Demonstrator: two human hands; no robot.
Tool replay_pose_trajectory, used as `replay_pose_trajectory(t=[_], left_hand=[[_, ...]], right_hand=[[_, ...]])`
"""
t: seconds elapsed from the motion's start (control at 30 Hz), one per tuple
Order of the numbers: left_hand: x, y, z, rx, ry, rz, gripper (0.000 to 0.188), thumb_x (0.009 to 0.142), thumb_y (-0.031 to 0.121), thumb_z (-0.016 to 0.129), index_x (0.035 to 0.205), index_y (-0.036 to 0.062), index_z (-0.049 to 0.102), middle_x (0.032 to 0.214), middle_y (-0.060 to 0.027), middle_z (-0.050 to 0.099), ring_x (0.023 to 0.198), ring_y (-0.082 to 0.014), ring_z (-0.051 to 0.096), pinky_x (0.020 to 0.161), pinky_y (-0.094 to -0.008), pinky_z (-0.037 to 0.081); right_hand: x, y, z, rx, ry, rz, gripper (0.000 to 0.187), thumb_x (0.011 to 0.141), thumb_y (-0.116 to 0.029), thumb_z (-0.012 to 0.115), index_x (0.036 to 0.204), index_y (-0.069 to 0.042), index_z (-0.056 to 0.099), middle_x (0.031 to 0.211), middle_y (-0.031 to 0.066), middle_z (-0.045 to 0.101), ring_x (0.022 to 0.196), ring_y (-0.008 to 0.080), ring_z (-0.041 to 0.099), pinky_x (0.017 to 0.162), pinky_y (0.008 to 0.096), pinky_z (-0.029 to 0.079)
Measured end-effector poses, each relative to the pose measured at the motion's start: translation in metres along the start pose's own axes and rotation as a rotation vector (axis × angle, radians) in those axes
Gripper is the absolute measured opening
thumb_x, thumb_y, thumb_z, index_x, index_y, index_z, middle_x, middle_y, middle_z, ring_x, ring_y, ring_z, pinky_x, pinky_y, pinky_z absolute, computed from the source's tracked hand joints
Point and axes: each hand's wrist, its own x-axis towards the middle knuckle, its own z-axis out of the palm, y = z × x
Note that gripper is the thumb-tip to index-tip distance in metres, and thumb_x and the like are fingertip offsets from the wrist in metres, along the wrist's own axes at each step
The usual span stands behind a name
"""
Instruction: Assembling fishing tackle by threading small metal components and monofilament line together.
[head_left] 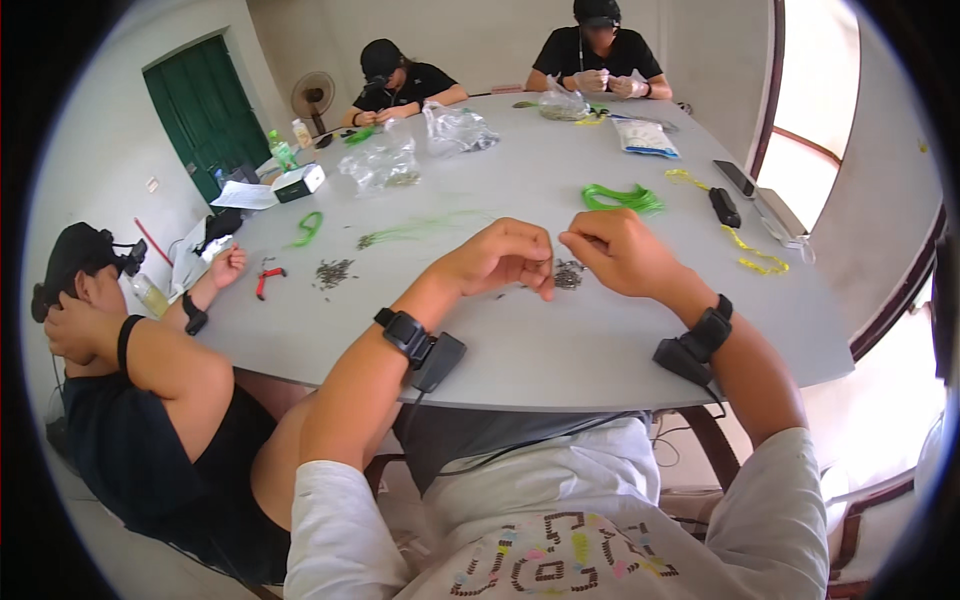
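Reaching over the near edge of the grey table (520, 365), wearing a left wrist device (425, 350) and a right wrist device (700, 340), both black. Holding the left hand (505, 258) with fingers curled narrowly toward the thumb, and the right hand (622, 250) bent down and inward, close to the left but apart. Impossible to make out anything between either set of fingertips, being too small or hidden. Framing a small pile of dark metal pieces (569, 275) between the hands on the tabletop, with a stray piece (500, 296) beside the left fingers.

For such slight pieces, probably best to pinch one at a time with the very fingertips, steady the wrists and work low over the pile to catch any drop. Avoid dragging a wrist device through it.

Off to the left, see a seated co-worker (150, 400), red-handled pliers (264, 283) and a second pile (334, 274) of similar pieces; best kept separate from the near one.

Beyond, note fine green strands (430, 228) fanned out, likely prone to tangling, and a thick green bundle (620, 200) just past the right hand. Farther back, see clear plastic bags (380, 160) and, across the table, two more co-workers (600, 60).
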Motion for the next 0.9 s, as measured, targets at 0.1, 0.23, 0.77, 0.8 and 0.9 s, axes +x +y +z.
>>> replay_pose_trajectory(t=[0.1,0.23,0.77,0.8,0.9], left_hand=[[-0.005,-0.001,-0.006,0.051,0.019,-0.018,0.022,0.094,0.016,0.056,0.082,-0.0004,0.064,0.074,-0.0094,0.062,0.074,-0.0294,0.069,0.074,-0.0393,0.053],[-0.004,0.000,-0.011,0.136,-0.004,-0.022,0.017,0.094,0.010,0.062,0.082,-0.0014,0.066,0.081,-0.0094,0.066,0.080,-0.0261,0.072,0.073,-0.0323,0.056],[-0.016,0.020,-0.025,0.564,0.289,-0.030,0.009,0.088,0.007,0.070,0.084,-0.0011,0.070,0.084,-0.0112,0.072,0.082,-0.0235,0.075,0.077,-0.0317,0.059],[-0.018,0.021,-0.030,0.564,0.286,-0.032,0.009,0.088,0.007,0.070,0.084,-0.0011,0.070,0.084,-0.0112,0.072,0.082,-0.0235,0.075,0.077,-0.0317,0.059],[-0.025,0.029,-0.046,0.715,0.290,-0.065,0.010,0.087,0.006,0.070,0.084,-0.0027,0.070,0.083,-0.0109,0.072,0.081,-0.0222,0.074,0.077,-0.0314,0.059]], right_hand=[[0.000,-0.001,-0.001,-0.001,-0.057,0.025,0.024,0.096,-0.012,0.064,0.077,0.002,0.057,0.062,0.0126,0.050,0.056,0.0261,0.041,0.055,0.0383,0.036],[0.001,0.000,-0.004,-0.030,-0.034,0.001,0.024,0.094,-0.015,0.066,0.077,0.002,0.060,0.062,0.0168,0.055,0.055,0.0347,0.049,0.054,0.0423,0.040],[0.002,0.007,0.004,0.371,-0.011,0.359,0.026,0.100,-0.024,0.064,0.104,-0.001,0.076,0.071,-0.0034,0.061,0.066,0.0060,0.047,0.060,0.0272,0.042],[0.002,0.009,0.005,0.416,0.025,0.371,0.024,0.099,-0.021,0.065,0.102,0.000,0.075,0.073,-0.0017,0.063,0.066,0.0062,0.047,0.059,0.0262,0.041],[-0.001,0.033,0.010,0.372,0.063,0.349,0.023,0.098,-0.019,0.065,0.101,0.002,0.075,0.078,0.0008,0.067,0.067,0.0064,0.050,0.058,0.0246,0.041]])
